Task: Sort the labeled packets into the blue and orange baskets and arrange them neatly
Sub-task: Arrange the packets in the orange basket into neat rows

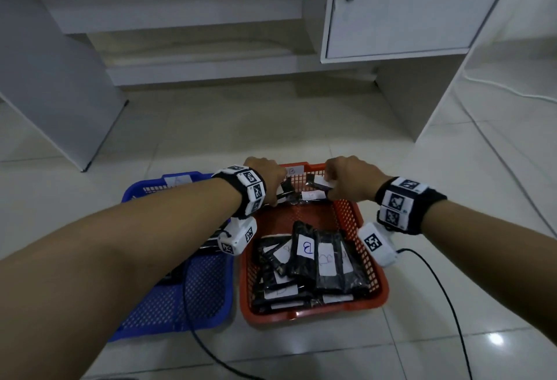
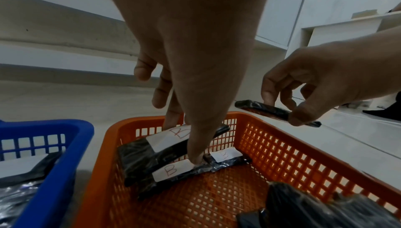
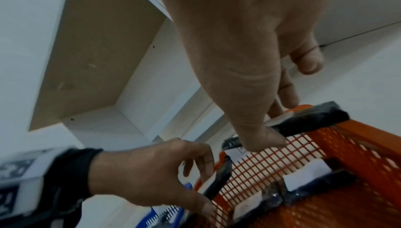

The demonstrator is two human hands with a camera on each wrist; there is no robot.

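Observation:
The orange basket point(image 1: 313, 314) stands on the floor to the right of the blue basket point(image 1: 168, 304). Both hands are over the orange basket's far end. My left hand point(image 1: 271, 180) point(image 2: 184, 140) grips a black packet labeled B point(image 2: 139, 156), tilted against the far wall. My right hand point(image 1: 334, 183) point(image 3: 273, 125) pinches another black packet point(image 2: 266, 110) point(image 3: 308, 120) by its white label, just above the far rim. Two more B packets point(image 2: 173, 171) lie on the basket floor below my left thumb. A pile of B packets point(image 1: 313, 262) fills the near end.
Black packets point(image 2: 21, 176) lie in the blue basket, mostly hidden under my left forearm. A white desk with a cabinet door point(image 1: 407, 2) and side panel point(image 1: 60, 93) stands behind the baskets. Black cables point(image 1: 437, 289) trail across the tiled floor on both sides.

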